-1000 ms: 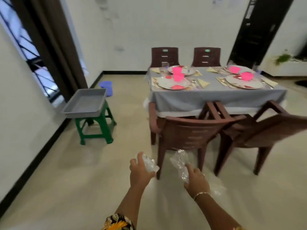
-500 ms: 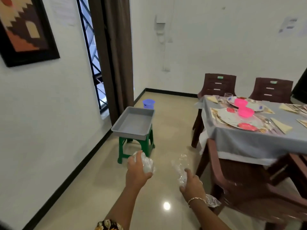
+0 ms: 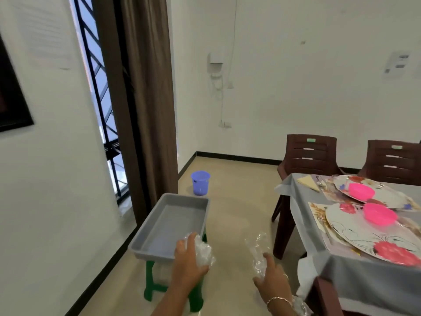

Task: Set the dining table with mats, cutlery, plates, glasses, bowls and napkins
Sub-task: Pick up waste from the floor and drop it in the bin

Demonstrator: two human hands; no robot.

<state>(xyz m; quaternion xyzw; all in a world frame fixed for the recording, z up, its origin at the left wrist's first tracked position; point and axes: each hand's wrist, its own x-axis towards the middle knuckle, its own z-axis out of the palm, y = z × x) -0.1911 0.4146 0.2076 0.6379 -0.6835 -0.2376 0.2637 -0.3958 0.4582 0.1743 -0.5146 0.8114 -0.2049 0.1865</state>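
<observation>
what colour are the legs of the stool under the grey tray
Green, seen in the head view: stool under the grey tray.

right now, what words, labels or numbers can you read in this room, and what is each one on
Nothing here reads clearly.
Paper sheet on the left wall: faint lines, too blurred to read.
Paper notice on the far wall: dark marks, too blurred.
Green stickers on both chairs: too small to tell any text.
Dark mark on the blue cup: too small to read.

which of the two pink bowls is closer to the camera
The pink bowl on the nearer plate, with big red flowers. The other pink bowl sits on the farther plate, toward the chairs.
</observation>
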